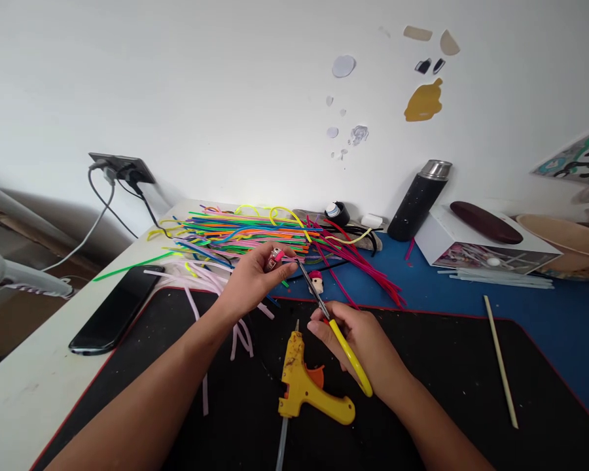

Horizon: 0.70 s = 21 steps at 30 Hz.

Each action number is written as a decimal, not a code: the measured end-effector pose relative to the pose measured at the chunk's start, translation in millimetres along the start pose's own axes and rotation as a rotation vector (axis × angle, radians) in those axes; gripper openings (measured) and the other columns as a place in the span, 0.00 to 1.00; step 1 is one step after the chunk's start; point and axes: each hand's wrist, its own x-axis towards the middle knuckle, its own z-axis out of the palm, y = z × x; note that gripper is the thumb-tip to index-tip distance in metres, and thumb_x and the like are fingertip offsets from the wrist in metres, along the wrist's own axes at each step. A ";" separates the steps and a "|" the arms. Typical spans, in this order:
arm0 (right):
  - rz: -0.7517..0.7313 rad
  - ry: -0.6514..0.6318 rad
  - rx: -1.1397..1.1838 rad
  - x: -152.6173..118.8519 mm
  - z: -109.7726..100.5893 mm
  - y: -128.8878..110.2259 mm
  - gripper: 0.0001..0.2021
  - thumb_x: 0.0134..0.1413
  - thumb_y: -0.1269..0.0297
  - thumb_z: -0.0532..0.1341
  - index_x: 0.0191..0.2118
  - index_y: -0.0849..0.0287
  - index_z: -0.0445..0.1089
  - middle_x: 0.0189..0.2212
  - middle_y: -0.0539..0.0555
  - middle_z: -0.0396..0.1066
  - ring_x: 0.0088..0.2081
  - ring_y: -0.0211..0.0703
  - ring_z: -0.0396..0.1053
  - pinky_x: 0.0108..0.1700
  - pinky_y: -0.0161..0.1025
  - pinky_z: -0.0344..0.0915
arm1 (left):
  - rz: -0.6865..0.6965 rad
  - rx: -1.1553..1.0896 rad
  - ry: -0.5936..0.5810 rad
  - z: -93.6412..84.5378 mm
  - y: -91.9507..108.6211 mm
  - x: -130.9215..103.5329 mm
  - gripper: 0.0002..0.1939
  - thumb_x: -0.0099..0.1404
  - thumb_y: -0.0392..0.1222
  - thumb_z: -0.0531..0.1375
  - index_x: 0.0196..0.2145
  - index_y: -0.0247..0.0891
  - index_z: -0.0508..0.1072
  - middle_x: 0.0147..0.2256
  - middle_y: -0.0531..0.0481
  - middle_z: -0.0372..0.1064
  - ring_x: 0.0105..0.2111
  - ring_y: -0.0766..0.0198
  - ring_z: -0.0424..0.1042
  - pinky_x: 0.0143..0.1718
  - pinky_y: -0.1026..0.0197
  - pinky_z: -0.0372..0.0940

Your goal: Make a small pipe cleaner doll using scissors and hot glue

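Note:
My left hand (255, 275) pinches a small red and white piece (273, 259) in front of the pile of pipe cleaners (255, 229). My right hand (358, 337) is closed on yellow-handled pliers or scissors (349, 356), which one I cannot tell. The tool's metal end points up and left, reaching the fingertips of my left hand. Beyond the tool sits a small cream figure with a red top (317, 282). Between my forearms a yellow glue gun (299, 383) lies on the black mat (412, 405), its nozzle pointing away from me.
A black phone (112, 314) lies at the left. Pale lilac strips (203, 340) reach over the mat. A black flask (417, 203), a white box (451, 235) and a bowl (564, 239) stand at the back right. A thin stick (500, 363) lies on the mat's right side.

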 end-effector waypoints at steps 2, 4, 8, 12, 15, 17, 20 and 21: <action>-0.002 0.005 0.002 -0.3 0.3 0.9 0.15 0.64 0.49 0.66 0.42 0.56 0.78 0.22 0.46 0.70 0.18 0.36 0.64 0.21 0.33 0.59 | 0.006 -0.003 0.000 0.3 1.1 0.3 0.15 0.64 0.52 0.68 0.41 0.39 0.75 0.24 0.60 0.52 0.24 0.67 0.50 0.26 0.63 0.47; 0.001 0.004 0.012 -0.3 0.5 0.9 0.15 0.64 0.48 0.66 0.42 0.56 0.78 0.23 0.46 0.70 0.19 0.36 0.64 0.22 0.32 0.59 | 0.004 -0.006 0.002 0.6 2.2 0.5 0.15 0.64 0.52 0.68 0.40 0.39 0.74 0.24 0.60 0.52 0.24 0.68 0.50 0.26 0.63 0.47; 0.012 -0.020 0.042 0.1 0.0 -1.4 0.20 0.63 0.44 0.65 0.44 0.57 0.78 0.23 0.46 0.68 0.18 0.35 0.62 0.20 0.33 0.58 | -0.007 -0.013 -0.001 1.3 2.6 0.8 0.15 0.63 0.53 0.68 0.39 0.40 0.73 0.24 0.60 0.53 0.24 0.68 0.49 0.26 0.63 0.46; 0.009 -0.036 0.049 0.0 -0.4 -1.9 0.21 0.64 0.41 0.66 0.44 0.57 0.77 0.23 0.46 0.67 0.19 0.36 0.62 0.20 0.32 0.58 | -0.005 -0.010 0.017 1.0 1.4 0.4 0.15 0.63 0.53 0.69 0.39 0.40 0.74 0.24 0.60 0.53 0.24 0.67 0.50 0.26 0.63 0.47; -0.014 -0.032 0.050 -0.2 0.1 -0.4 0.21 0.65 0.41 0.65 0.44 0.57 0.77 0.23 0.46 0.67 0.20 0.36 0.62 0.21 0.33 0.58 | -0.001 -0.011 0.027 0.4 0.4 0.3 0.15 0.62 0.53 0.70 0.39 0.41 0.75 0.24 0.59 0.51 0.24 0.67 0.50 0.26 0.63 0.46; -0.020 -0.029 0.051 -0.3 0.3 0.7 0.21 0.65 0.41 0.66 0.44 0.57 0.78 0.23 0.46 0.67 0.20 0.36 0.62 0.22 0.33 0.58 | -0.002 -0.012 0.021 0.2 -0.1 0.6 0.15 0.62 0.53 0.70 0.39 0.41 0.75 0.24 0.60 0.50 0.23 0.67 0.49 0.26 0.62 0.44; -0.005 -0.034 0.069 -0.4 0.4 2.0 0.21 0.64 0.42 0.66 0.46 0.57 0.78 0.22 0.45 0.66 0.19 0.36 0.62 0.21 0.33 0.57 | -0.007 -0.007 0.014 0.2 -0.7 1.1 0.16 0.63 0.53 0.70 0.40 0.41 0.75 0.24 0.60 0.49 0.23 0.67 0.48 0.26 0.62 0.43; 0.001 -0.038 0.078 -0.4 0.5 2.4 0.21 0.64 0.43 0.66 0.46 0.58 0.78 0.22 0.45 0.65 0.18 0.35 0.61 0.20 0.33 0.56 | -0.007 -0.002 0.017 0.1 -0.8 1.2 0.16 0.63 0.53 0.70 0.40 0.40 0.75 0.24 0.60 0.49 0.24 0.67 0.48 0.26 0.62 0.43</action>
